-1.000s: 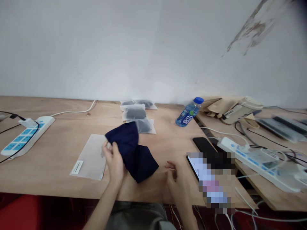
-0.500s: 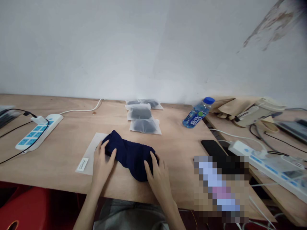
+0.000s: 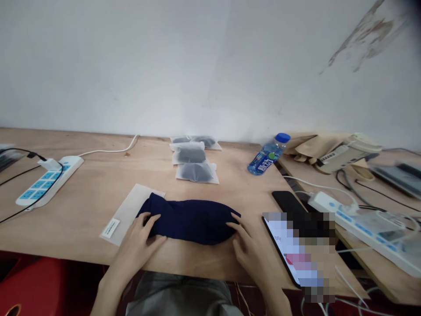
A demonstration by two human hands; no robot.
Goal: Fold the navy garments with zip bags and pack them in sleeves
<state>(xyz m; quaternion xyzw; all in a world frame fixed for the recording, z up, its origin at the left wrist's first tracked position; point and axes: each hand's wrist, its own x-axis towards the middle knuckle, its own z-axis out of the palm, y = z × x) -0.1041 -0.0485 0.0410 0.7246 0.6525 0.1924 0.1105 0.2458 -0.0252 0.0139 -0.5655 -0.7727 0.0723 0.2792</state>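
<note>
A navy-blue cloth piece (image 3: 194, 221), long with a rounded outline, lies stretched out fairly flat on the table; its exact kind does not show. My left hand (image 3: 141, 235) has its fingers and thumb on the left end, taking hold of the fabric there. At the opposite end, the fingertips of my right hand (image 3: 248, 241) grip the right edge. Partly under the cloth's left end is a flat frosted plastic bag (image 3: 126, 213) with a white label (image 3: 111, 228).
Several frosted bags with dark contents (image 3: 196, 172) lie toward the wall. A blue-capped bottle (image 3: 268, 156) leans right of them. Phones (image 3: 283, 199) lie at right. Power strips (image 3: 49, 182) with cables sit on both sides; a red stool (image 3: 33, 285) is below left.
The cloth has gone from bunched and slanting to straighter and flatter. My right hand moved right with its end, while my left hand came slightly nearer to me.
</note>
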